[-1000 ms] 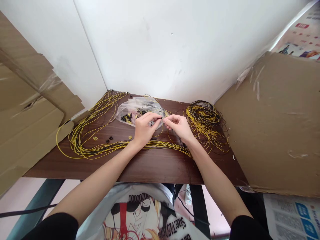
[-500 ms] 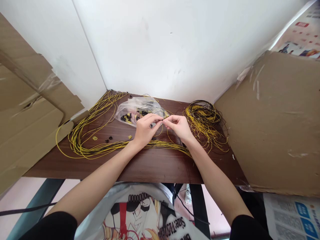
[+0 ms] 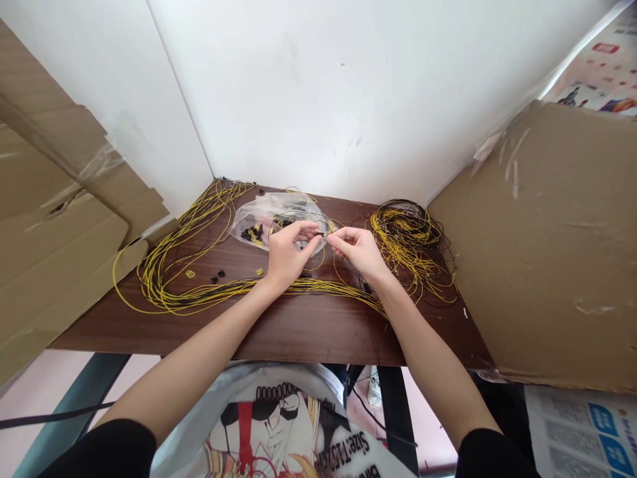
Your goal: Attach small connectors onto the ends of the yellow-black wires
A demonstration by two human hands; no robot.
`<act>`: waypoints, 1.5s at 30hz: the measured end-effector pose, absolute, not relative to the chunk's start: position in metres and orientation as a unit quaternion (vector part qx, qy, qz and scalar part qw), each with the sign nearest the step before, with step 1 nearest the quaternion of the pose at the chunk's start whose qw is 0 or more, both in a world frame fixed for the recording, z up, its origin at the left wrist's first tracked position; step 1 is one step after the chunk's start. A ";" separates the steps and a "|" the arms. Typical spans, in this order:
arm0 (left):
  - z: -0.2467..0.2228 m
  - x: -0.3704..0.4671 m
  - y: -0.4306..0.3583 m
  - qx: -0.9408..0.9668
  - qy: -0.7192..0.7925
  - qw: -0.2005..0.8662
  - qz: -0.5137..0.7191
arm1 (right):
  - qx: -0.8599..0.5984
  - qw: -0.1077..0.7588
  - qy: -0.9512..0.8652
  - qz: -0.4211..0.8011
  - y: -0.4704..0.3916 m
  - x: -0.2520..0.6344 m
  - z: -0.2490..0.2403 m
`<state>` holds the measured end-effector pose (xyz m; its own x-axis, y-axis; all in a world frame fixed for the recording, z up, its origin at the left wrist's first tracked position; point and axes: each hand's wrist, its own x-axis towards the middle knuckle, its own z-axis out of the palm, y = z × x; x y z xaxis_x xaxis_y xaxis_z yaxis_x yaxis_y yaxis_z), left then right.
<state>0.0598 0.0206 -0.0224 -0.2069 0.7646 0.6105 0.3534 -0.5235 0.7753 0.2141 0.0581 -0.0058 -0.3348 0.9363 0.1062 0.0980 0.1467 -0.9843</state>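
My left hand (image 3: pixel 288 255) pinches a small black connector (image 3: pixel 320 234) between thumb and fingertips, above the table. Close by on the right, my right hand (image 3: pixel 362 253) has thumb and forefinger pressed together on a thin wire whose end points at the connector; whether the two join is too small to tell. Behind my hands lies a clear plastic bag (image 3: pixel 243 216) with black and yellow connectors inside. A long bundle of yellow and black wires (image 3: pixel 328 286) runs beneath my wrists and curves away to the left.
A coiled heap of yellow and black wires (image 3: pixel 405 226) lies at the right of the brown table (image 3: pixel 308 332). Loose black pieces (image 3: pixel 217 275) and a yellow connector (image 3: pixel 259 271) rest at left centre. Cardboard sheets (image 3: pixel 537 252) and a white wall (image 3: pixel 308 99) enclose the table.
My fingertips have moved slightly apart, the left hand a little to the left, so the black connector shows more. The wires and bag stay put.
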 end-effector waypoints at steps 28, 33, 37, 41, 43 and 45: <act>-0.016 0.052 0.028 0.539 0.449 0.280 0.655 | -0.388 0.429 -0.651 0.491 0.051 0.207 -0.002; -0.002 0.034 0.035 0.469 0.452 0.248 0.717 | -0.411 0.428 -0.684 0.425 0.052 0.213 -0.002; 0.022 0.017 0.036 0.455 0.450 0.183 0.746 | -0.408 0.433 -0.699 0.398 0.050 0.216 0.003; 0.053 -0.010 0.037 0.436 0.435 0.085 0.783 | -0.402 0.452 -0.683 0.409 0.052 0.221 0.013; 0.068 -0.030 0.038 0.418 0.429 0.047 0.800 | -0.403 0.466 -0.663 0.425 0.055 0.228 0.018; 0.081 -0.052 0.039 0.388 0.424 0.015 0.818 | -0.405 0.490 -0.633 0.442 0.059 0.236 0.023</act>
<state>-0.0518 0.0390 0.0809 -0.6987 0.3529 0.6223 0.3045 -0.6405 0.7050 0.2356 0.0593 0.0234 -0.1913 0.9461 0.2614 0.0797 0.2804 -0.9566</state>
